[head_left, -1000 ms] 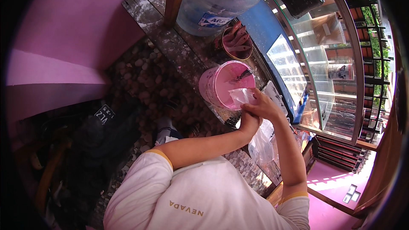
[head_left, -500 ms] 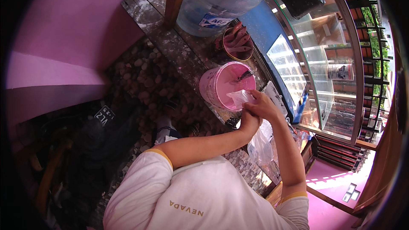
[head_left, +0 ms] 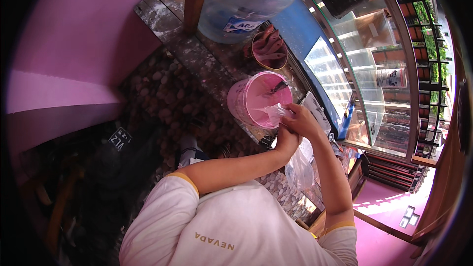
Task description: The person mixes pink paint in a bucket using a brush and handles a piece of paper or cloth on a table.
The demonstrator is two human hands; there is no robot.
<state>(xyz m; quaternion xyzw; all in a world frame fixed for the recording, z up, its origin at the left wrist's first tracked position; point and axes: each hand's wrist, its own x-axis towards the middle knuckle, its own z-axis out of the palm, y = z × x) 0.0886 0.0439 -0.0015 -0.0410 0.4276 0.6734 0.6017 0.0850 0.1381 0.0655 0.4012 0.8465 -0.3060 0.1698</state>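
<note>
My right hand [head_left: 301, 119] is closed on the gathered upper part of a clear plastic bag [head_left: 276, 112], whose loose end sticks out over the near rim of a pink bucket [head_left: 237, 99]. Just below it, my left hand [head_left: 288, 140] is closed round the same bag. The bag's lower part hangs beneath both hands, partly behind my right wrist. Inside the bucket is pink paint [head_left: 259, 99], and a dark handle [head_left: 279, 87] leans against the inner wall. My fingertips overlap, so the exact grip is partly hidden.
The bucket stands on a worn wooden bench [head_left: 197, 54]. Beyond it are a tin [head_left: 270, 61] stuffed with reddish-brown crumpled material and a large blue water bottle [head_left: 241, 0]. A glass display case [head_left: 367, 69] stands on the right. Pebbled floor [head_left: 162, 88] lies left of the bench.
The bag's end over the bucket looks narrower and more bunched than before. Both hands stay nearly in place on the bag. The whole view has shifted slightly.
</note>
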